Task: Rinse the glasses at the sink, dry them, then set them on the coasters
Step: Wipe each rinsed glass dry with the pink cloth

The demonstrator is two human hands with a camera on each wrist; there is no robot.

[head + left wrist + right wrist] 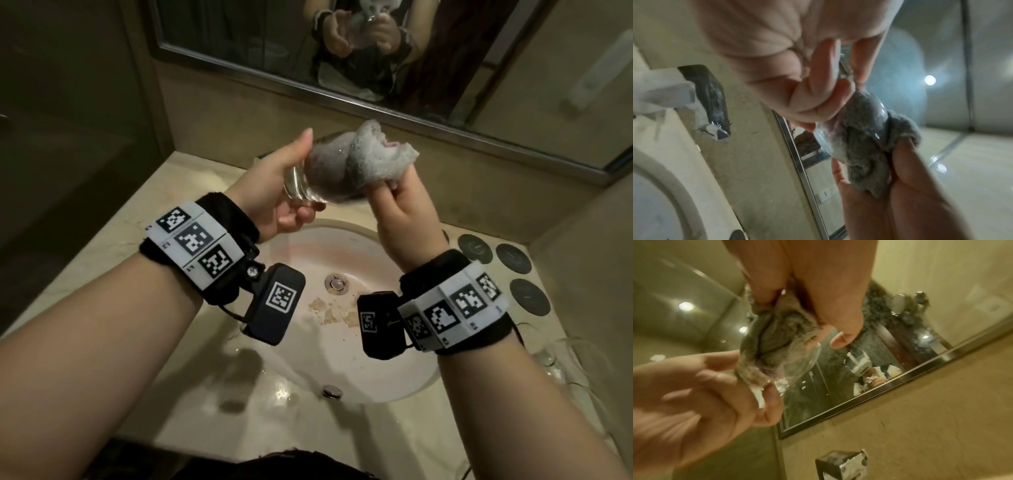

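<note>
Head view: left hand (274, 192) grips the glass (308, 185) by its base end, fingers curled round it, glass tipped on its side above the sink (404, 383), mouth pointing right. Right hand (404, 219) pinches a grey cloth (376, 154) that is stuffed into the glass mouth, with the rest bunched outside the rim. Three dark round coasters (512, 257) lie on the counter (191, 387) to the right of the sink, well apart from the held glass. More clear glassware (561, 356) stands at the near right counter edge, partly hidden behind the right forearm; count unclear. Drain (335, 283) sits in the basin middle, with brown staining just near of it. Mirror (239, 61) runs along the far wall and reflects both hands. Left wrist view: left hand (797, 73) has fingers and thumb wrapped on the glass (877, 112), cloth (863, 146) fills its inside, and right hand (906, 186) clamps the cloth tail just beyond the rim. Image is soft. Right wrist view: right hand (818, 293) has thumb and fingers closed on the cloth (774, 334), the glass (803, 366) rim shows around the wad, and left hand (701, 394) holds the glass from the left. Mirror (890, 353) frame runs behind; a chrome fitting (842, 465) sits on the wall below it.
</note>
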